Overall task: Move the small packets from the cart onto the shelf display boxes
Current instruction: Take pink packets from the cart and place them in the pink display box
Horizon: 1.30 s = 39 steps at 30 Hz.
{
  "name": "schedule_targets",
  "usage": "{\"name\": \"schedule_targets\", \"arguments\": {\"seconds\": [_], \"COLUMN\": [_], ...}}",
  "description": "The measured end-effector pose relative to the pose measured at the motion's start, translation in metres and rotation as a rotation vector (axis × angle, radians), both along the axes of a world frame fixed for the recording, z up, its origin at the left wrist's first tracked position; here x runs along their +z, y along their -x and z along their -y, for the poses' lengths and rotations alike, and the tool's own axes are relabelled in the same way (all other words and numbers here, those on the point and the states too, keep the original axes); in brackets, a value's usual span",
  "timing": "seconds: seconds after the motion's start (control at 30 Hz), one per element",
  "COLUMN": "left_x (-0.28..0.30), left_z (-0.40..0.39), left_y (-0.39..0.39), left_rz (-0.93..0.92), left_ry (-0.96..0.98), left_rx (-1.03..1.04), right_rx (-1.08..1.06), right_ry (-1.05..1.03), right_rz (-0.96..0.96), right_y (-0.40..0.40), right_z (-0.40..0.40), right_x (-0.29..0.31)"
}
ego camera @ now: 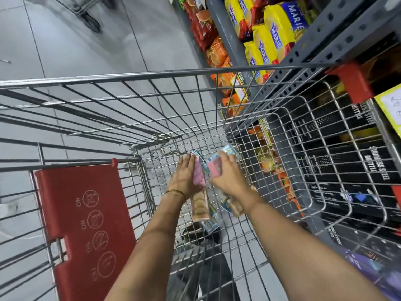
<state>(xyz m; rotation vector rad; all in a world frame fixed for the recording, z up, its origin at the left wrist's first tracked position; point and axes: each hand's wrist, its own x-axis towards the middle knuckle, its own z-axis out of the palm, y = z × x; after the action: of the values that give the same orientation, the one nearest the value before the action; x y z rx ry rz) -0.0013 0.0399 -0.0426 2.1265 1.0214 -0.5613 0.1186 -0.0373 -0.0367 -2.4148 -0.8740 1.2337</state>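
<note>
Small flat biscuit packets, pink and pale blue with round biscuits printed on them (200, 202), lie in a loose heap on the wire floor of the silver metal shopping cart (152, 74), near its far end. The left hand (184, 177) presses flat, fingers stretched, on a long pink packet, with a thin gold bangle (175, 192) at the wrist. Just beside it, the right hand (226, 174) curls its fingers over a pink packet (214, 168) and grips it, more blue packets showing beneath the wrist. The cart's red plastic child-seat flap with white "NO" symbols (86, 224) stands to the left. To the right, grey metal shelving (314, 46) carries yellow "Marie" biscuit packs (280, 33), orange packs (219, 53) and black boxes (347, 153). The floor is grey tile (76, 44).
</note>
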Motion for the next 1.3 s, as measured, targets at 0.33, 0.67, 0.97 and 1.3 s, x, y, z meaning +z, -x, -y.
{"name": "schedule_targets", "arguments": {"seconds": [0.33, 0.67, 0.97, 1.3], "left_x": [-0.006, 0.001, 0.157, 0.361], "left_z": [0.001, 0.005, 0.016, 0.099], "left_y": [0.001, -0.009, -0.042, -0.146], "left_rz": [-0.005, 0.033, 0.327, 0.486], "left_ry": [-0.037, -0.08, -0.317, -0.359], "left_rx": [-0.038, -0.066, -0.298, -0.876], "right_rx": [0.163, 0.652, 0.465, -0.061], "right_ry": [0.031, 0.154, 0.092, -0.037], "right_rz": [0.417, 0.6, 0.652, 0.76], "right_y": [-0.025, -0.011, -0.039, -0.078], "right_z": [0.02, 0.008, 0.051, 0.193], "right_x": [0.007, 0.007, 0.159, 0.361]}}
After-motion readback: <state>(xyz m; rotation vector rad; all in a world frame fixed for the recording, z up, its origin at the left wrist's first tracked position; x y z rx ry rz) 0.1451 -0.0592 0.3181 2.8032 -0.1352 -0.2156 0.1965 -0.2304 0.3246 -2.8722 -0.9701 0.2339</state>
